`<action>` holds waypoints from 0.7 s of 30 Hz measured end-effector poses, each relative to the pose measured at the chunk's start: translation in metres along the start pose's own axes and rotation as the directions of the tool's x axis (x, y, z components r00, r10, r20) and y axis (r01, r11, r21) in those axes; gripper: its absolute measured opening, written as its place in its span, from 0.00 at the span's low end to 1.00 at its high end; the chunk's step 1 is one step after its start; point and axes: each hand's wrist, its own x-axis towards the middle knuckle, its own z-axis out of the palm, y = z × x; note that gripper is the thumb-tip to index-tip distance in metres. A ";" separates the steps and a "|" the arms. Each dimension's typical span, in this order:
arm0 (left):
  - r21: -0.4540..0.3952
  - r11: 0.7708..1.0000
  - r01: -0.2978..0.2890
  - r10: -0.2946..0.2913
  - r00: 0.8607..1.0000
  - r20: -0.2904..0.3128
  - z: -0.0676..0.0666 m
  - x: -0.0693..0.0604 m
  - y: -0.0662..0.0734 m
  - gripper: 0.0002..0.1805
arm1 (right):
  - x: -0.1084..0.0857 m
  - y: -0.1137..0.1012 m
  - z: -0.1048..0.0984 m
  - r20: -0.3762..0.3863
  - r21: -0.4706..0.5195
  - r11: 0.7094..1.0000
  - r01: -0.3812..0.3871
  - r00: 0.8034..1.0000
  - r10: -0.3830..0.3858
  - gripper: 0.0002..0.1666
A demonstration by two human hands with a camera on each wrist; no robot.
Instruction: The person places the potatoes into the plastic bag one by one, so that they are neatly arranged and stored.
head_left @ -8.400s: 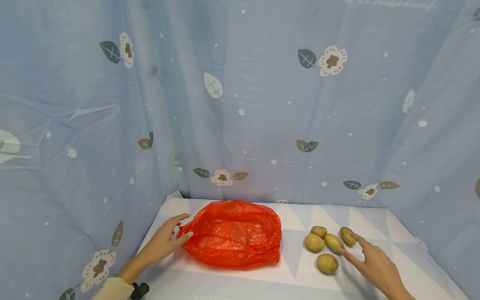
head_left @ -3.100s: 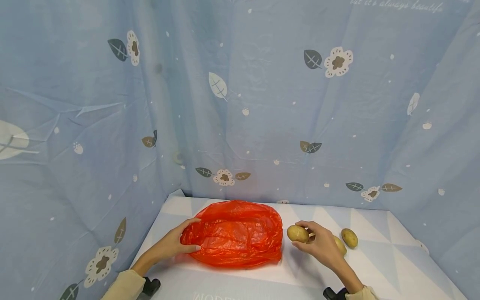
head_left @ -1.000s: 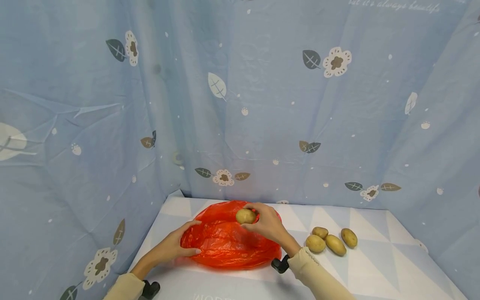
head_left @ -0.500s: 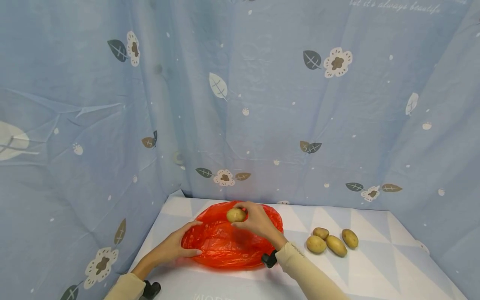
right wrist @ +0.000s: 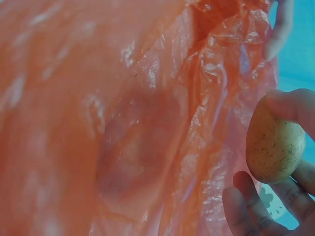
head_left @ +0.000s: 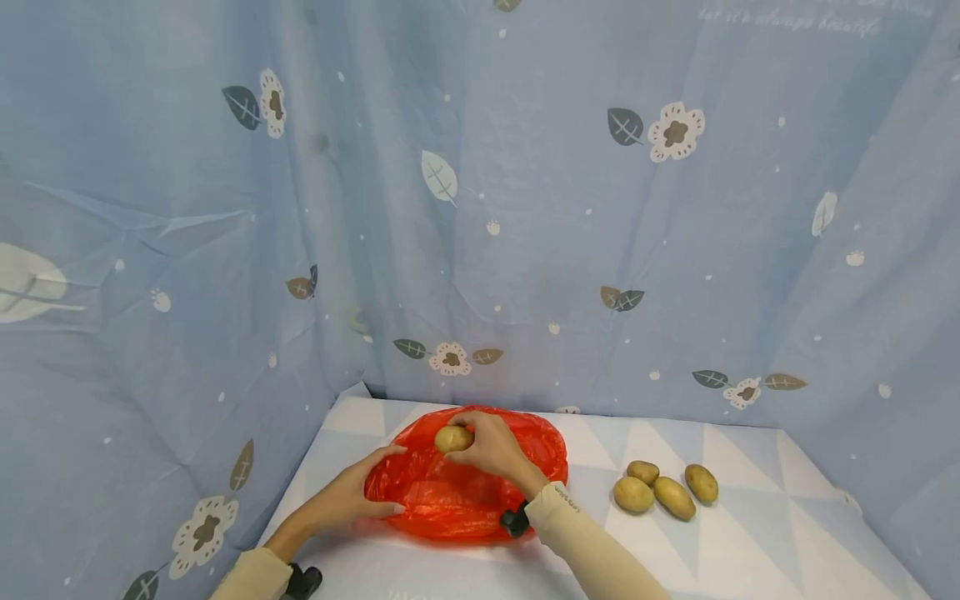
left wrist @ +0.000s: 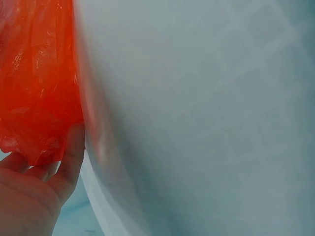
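A red plastic bag [head_left: 450, 500] lies spread with its mouth facing up on the table. At its left end, my left hand [head_left: 352, 492] holds the rim, thumb toward the near side and fingers toward the far side; the left wrist view shows the bag's edge [left wrist: 44, 142] against those fingers. Over the bag's mouth my right hand [head_left: 491, 446] pinches a potato [head_left: 453, 439] between thumb and fingers. In the right wrist view the potato [right wrist: 275, 142] is in front of the crinkled red film, apart from the bag's bottom.
Several potatoes lie on the table right of the bag: a round potato [head_left: 633, 495], a small potato [head_left: 643, 472], a long potato [head_left: 675, 498] and a potato at the far right [head_left: 702, 483]. A patterned blue curtain [head_left: 555, 208] stands behind the table [head_left: 750, 533].
My right hand took the nearest potato and carried it left over the bag, moving farther left in the last second. Earlier my left hand moved onto the bag's rim, where it stays.
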 end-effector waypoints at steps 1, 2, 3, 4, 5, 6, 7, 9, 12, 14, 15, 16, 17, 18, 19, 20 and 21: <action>0.002 1.000 0.000 0.000 1.000 0.002 0.001 0.000 0.000 0.48 | 0.000 0.000 0.002 0.002 0.000 1.000 -0.007 1.000 0.007 0.27; 0.001 1.000 -0.003 0.003 1.000 0.004 0.001 -0.001 -0.001 0.48 | 0.000 0.000 0.004 0.003 -0.002 1.000 -0.011 1.000 0.011 0.27; 0.003 1.000 -0.004 0.004 1.000 0.005 0.001 -0.001 -0.001 0.48 | 0.001 0.001 0.006 0.002 -0.006 1.000 -0.010 1.000 0.010 0.27; 0.005 1.000 -0.005 0.005 1.000 0.005 0.001 -0.001 -0.002 0.48 | 0.002 0.001 0.008 0.001 -0.011 1.000 -0.008 1.000 0.008 0.26; 0.007 1.000 -0.004 0.004 1.000 0.004 0.001 -0.001 -0.002 0.48 | 0.003 0.001 0.009 0.000 -0.015 1.000 -0.004 1.000 0.004 0.26; 0.007 1.000 -0.005 0.005 1.000 0.004 0.001 -0.001 -0.001 0.48 | 0.004 0.000 0.010 -0.001 -0.019 1.000 -0.002 1.000 0.002 0.26; 0.005 1.000 -0.002 0.002 1.000 0.004 0.000 -0.001 -0.001 0.48 | 0.005 -0.001 0.012 -0.003 -0.023 1.000 0.000 1.000 0.000 0.25; -0.001 1.000 0.003 -0.003 1.000 0.004 0.000 -0.001 -0.001 0.48 | 0.007 -0.003 0.014 -0.002 -0.030 1.000 -0.002 1.000 0.002 0.25; -0.009 1.000 0.005 -0.005 1.000 0.005 -0.001 -0.002 0.000 0.49 | 0.009 -0.006 0.019 0.012 -0.036 0.999 -0.023 1.000 0.024 0.26; -0.004 1.000 0.004 -0.004 1.000 0.006 0.000 -0.002 0.000 0.49 | 0.010 -0.007 0.023 0.021 -0.045 0.998 -0.032 0.999 0.033 0.26; -0.001 1.000 0.002 -0.002 1.000 0.007 0.000 -0.002 -0.001 0.49 | 0.011 -0.007 0.024 0.025 -0.051 0.998 -0.034 0.999 0.036 0.27; 0.002 1.000 0.001 -0.001 1.000 0.007 0.000 -0.002 -0.001 0.49 | 0.011 -0.007 0.026 0.026 -0.057 0.998 -0.034 0.999 0.035 0.26; 0.006 1.000 -0.002 0.002 1.000 0.008 0.000 -0.002 -0.001 0.48 | 0.012 -0.007 0.028 0.025 -0.064 0.997 -0.032 0.999 0.034 0.26; 0.009 1.000 -0.003 0.003 1.000 0.007 0.000 -0.002 -0.001 0.48 | 0.013 -0.006 0.030 0.023 -0.072 0.997 -0.032 0.999 0.034 0.26; 0.010 1.000 -0.004 0.004 1.000 0.008 0.000 -0.002 -0.001 0.48 | 0.014 -0.006 0.031 0.020 -0.081 0.996 -0.031 0.999 0.033 0.26; 0.009 1.000 -0.006 0.006 1.000 0.007 0.000 -0.002 0.000 0.48 | 0.015 -0.006 0.033 0.017 -0.085 0.996 -0.030 0.999 0.031 0.26; 0.009 1.000 -0.008 0.008 1.000 0.006 -0.001 -0.002 0.000 0.48 | 0.017 -0.006 0.035 0.014 -0.088 0.996 -0.029 0.999 0.030 0.27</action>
